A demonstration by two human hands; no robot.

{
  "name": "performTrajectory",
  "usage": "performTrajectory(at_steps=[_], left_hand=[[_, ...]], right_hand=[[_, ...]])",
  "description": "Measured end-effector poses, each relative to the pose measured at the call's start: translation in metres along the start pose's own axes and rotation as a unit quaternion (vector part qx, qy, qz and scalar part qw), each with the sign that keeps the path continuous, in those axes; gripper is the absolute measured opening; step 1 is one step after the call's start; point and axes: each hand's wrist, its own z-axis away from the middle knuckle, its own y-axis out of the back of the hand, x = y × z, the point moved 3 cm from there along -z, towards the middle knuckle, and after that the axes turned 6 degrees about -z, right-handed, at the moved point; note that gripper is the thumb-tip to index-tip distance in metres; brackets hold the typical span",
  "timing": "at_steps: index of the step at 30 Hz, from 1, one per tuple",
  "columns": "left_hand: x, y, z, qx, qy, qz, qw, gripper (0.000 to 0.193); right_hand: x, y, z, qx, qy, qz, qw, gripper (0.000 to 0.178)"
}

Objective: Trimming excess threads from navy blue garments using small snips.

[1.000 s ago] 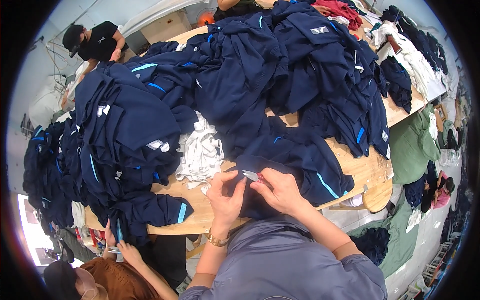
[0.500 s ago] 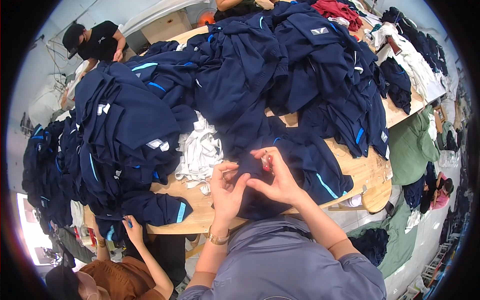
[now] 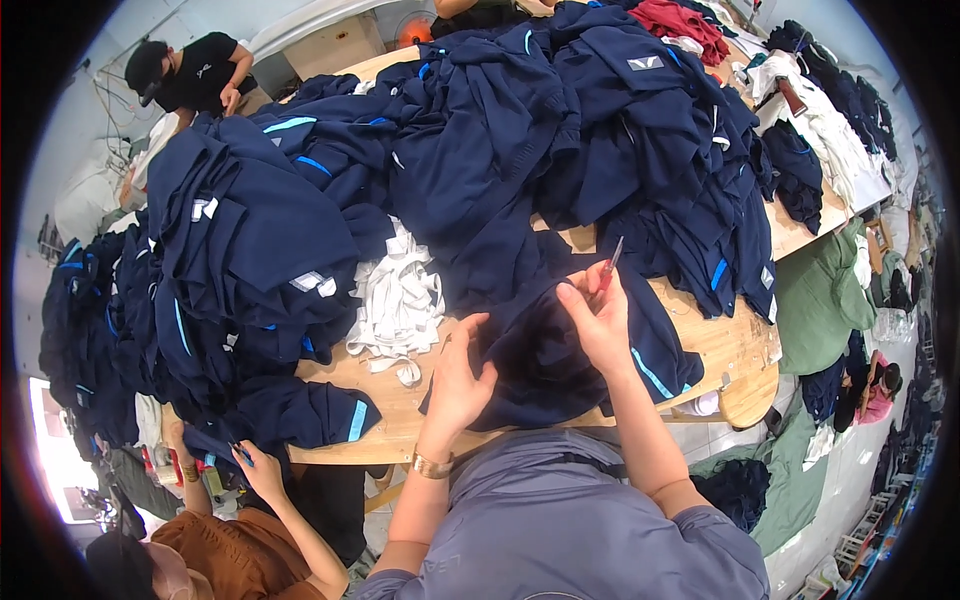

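A dark navy garment (image 3: pixel 545 345) lies bunched on the table edge in front of me. My left hand (image 3: pixel 460 378) is at its left side, fingers and thumb apart; whether the fingertips touch the fabric, I cannot tell. My right hand (image 3: pixel 600 322) is closed around small red-handled thread snips (image 3: pixel 609 268), their metal tip pointing up and away. The right thumb rests close to the raised cloth. Beyond the hands, a large heap of navy garments (image 3: pixel 480 120) with light blue trims covers much of the table.
White fabric strips (image 3: pixel 397 305) are piled left of my hands on the wooden table (image 3: pixel 715 345). A co-worker in brown (image 3: pixel 245 555) handles navy cloth at the lower left. Another person in black (image 3: pixel 205 75) stands at the far left. Green fabric (image 3: pixel 825 300) hangs at the right.
My hands, close together over the cloth before, have moved apart. The right hand has gone up and right, the snips now pointing outward; the left hand's fingers have spread.
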Motion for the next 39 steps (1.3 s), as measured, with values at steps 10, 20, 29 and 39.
performTrajectory(at_steps=[10, 20, 29, 39], left_hand=[[-0.027, 0.006, -0.013, -0.080, 0.140, 0.605, 0.779, 0.040], [0.001, -0.014, -0.015, -0.025, -0.065, 0.020, 0.997, 0.052], [-0.002, -0.010, -0.015, -0.087, 0.026, 0.295, 0.951, 0.026], [0.007, 0.008, -0.018, -0.035, 0.033, 0.214, 0.976, 0.023]], right_hand=[[0.010, 0.006, 0.003, 0.050, -0.080, -0.153, 0.984, 0.028], [-0.002, -0.009, 0.015, 0.004, -0.193, -0.278, 0.941, 0.022], [0.010, 0.019, 0.009, 0.052, -0.166, -0.227, 0.958, 0.023], [0.004, -0.002, 0.016, -0.092, 0.107, 0.286, 0.948, 0.032]])
